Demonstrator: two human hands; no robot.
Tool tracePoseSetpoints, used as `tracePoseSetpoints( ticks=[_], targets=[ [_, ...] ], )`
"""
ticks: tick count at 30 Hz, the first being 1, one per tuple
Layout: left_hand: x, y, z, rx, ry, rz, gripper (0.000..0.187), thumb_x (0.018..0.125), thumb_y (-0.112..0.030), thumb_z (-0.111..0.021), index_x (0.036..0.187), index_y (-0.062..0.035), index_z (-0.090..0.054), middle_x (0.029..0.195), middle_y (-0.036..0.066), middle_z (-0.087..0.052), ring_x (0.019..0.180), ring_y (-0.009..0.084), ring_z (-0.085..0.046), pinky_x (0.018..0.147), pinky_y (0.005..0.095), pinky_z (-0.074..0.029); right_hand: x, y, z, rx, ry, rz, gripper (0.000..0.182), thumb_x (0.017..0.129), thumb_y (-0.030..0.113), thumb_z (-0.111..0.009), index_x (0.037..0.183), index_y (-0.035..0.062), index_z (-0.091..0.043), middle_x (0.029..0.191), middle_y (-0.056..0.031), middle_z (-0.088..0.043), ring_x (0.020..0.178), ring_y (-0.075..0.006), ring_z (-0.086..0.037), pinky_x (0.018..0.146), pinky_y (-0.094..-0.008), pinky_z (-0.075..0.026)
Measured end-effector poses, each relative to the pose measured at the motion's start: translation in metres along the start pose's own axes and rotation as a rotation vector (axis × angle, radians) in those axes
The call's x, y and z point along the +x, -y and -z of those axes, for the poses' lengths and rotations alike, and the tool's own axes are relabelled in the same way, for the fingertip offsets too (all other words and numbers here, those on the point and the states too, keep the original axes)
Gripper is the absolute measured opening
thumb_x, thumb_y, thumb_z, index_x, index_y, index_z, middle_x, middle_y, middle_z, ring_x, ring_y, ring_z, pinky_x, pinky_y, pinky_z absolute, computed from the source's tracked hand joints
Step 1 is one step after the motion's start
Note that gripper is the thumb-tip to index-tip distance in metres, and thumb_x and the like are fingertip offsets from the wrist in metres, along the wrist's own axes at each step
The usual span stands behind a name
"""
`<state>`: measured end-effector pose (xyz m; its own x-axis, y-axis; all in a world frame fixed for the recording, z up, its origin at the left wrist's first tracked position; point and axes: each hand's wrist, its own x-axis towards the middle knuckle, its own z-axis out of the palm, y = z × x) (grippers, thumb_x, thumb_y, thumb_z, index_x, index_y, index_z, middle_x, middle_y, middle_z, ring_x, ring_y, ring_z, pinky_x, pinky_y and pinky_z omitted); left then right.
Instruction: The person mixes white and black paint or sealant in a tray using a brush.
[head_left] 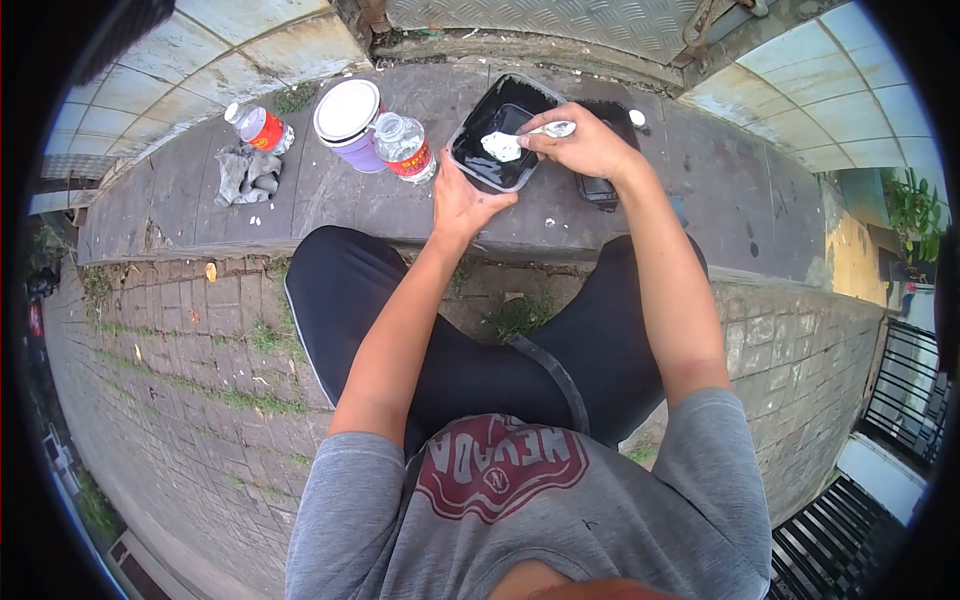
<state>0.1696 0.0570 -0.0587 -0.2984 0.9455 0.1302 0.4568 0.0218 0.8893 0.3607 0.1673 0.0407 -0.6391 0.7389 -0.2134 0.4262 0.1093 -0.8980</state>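
A black rectangular tub (493, 93) with dark contents stands on the grey ledge in front of me. My left hand (467, 197) holds the tub by its near left side. My right hand (585, 150) is closed around a spoon (561, 129) above the tub's right side. White paste (502, 147) covers the spoon's far end, over the dark contents. Just left of the tub stands an uncapped clear bottle (405, 150) with a red label. Beside that bottle is a purple can (352, 150) with a white lid (347, 108).
Farther left on the ledge (330, 215) are a capped bottle (262, 131) and a crumpled grey cloth (246, 176). A second black tray (598, 190) lies partly under my right hand, with a white cap (637, 118) beyond it. Tiled walls flank the ledge.
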Motion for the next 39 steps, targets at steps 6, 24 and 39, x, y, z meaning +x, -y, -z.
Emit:
tracePoseSetpoints(
  ticks=[6, 24, 39],
  targets=[
    [0.0, 0.001, -0.001, 0.043, -0.045, -0.069, 0.106, 0.05, -0.031, -0.097, 0.135, 0.0013, -0.043, 0.125, 0.023, -0.066, 0.117, 0.0379, -0.067, 0.102, 0.0443, -0.053, 0.005, 0.009, 0.017, 0.17, -0.214, -0.193, 0.024, 0.088, 0.019, -0.084, 0.094, -0.0024, -0.074, 0.075, -0.0056, -0.071, 0.06, -0.0087, -0.062, 0.05, -0.023, -0.044],
    [-0.001, 0.0, 0.0, 0.058, -0.035, -0.087, 0.11, 0.051, -0.036, -0.097, 0.138, 0.0018, -0.042, 0.127, 0.023, -0.065, 0.119, 0.0383, -0.065, 0.103, 0.0453, -0.052, 0.037, -0.001, 0.01, 0.234, -0.14, -0.131, 0.025, 0.081, 0.011, -0.089, 0.091, -0.0007, -0.07, 0.074, -0.0067, -0.071, 0.064, -0.0092, -0.066, 0.052, -0.0216, -0.046],
    [0.0, -0.005, 0.0, 0.087, -0.034, -0.055, 0.111, 0.049, -0.034, -0.096, 0.139, 0.0013, -0.043, 0.128, 0.021, -0.063, 0.119, 0.0368, -0.065, 0.103, 0.0448, -0.051, 0.021, 0.05, 0.001, -0.478, -0.077, 0.051, 0.031, 0.069, 0.014, -0.089, 0.091, -0.0013, -0.073, 0.09, -0.0192, -0.073, 0.089, -0.0312, -0.073, 0.082, -0.0392, -0.056]
  ],
)
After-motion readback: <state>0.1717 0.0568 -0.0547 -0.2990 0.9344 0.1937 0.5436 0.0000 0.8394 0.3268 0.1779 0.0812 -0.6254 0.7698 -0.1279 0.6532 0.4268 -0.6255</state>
